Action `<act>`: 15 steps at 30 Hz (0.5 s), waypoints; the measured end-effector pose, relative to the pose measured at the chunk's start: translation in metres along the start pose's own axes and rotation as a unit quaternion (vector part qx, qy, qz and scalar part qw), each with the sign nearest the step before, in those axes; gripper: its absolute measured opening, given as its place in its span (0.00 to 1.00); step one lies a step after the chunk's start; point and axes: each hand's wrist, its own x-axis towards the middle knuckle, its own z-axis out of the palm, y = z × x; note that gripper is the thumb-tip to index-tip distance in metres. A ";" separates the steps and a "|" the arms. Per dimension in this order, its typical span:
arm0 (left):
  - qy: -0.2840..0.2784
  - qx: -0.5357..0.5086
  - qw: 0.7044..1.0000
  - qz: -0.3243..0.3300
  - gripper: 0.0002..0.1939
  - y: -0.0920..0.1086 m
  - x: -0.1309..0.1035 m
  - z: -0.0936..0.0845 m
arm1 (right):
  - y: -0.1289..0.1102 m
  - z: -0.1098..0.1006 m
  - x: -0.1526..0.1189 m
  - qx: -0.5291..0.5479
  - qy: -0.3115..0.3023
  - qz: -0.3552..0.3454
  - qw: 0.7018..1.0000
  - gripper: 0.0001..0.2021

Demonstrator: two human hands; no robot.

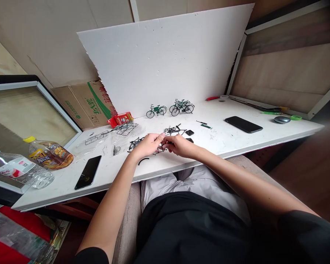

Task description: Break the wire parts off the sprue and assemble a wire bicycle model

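Near the front edge of the white table, my left hand (148, 146) and my right hand (179, 145) meet, fingertips pinched together on a small dark part that is mostly hidden by the fingers. Black bicycle pieces (134, 143) lie beside my left hand, and a curved black strip (143, 161) rests below it. Just beyond my hands is a thin black frame part (173, 129). Two small black square pieces lie by my right hand, the farther one (190, 132) in full view. Green model bicycles (182, 107) stand at the back, with a single one (156, 110) to their left.
Wire-like part frames (123, 128) lie near a red packet (121, 119). At left are a phone (88, 172) and two bottles, one yellow-capped (51, 153). At right are another phone (243, 124), a mouse (282, 119) and green tape (296, 117). A white board (167, 62) stands behind.
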 end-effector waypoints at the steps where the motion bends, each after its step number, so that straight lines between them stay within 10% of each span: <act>1: -0.050 0.022 0.998 -0.025 0.24 0.000 0.000 -0.001 | -0.001 0.000 0.000 0.008 0.014 0.013 1.000 0.11; 8: -0.130 -0.053 0.977 -0.160 0.29 0.001 0.002 -0.013 | 0.001 0.003 0.001 -0.006 0.051 -0.042 0.998 0.10; 15: -0.233 -0.061 0.964 -0.116 0.28 -0.002 -0.002 -0.026 | 0.000 -0.014 -0.001 -0.025 -0.002 -0.148 0.989 0.19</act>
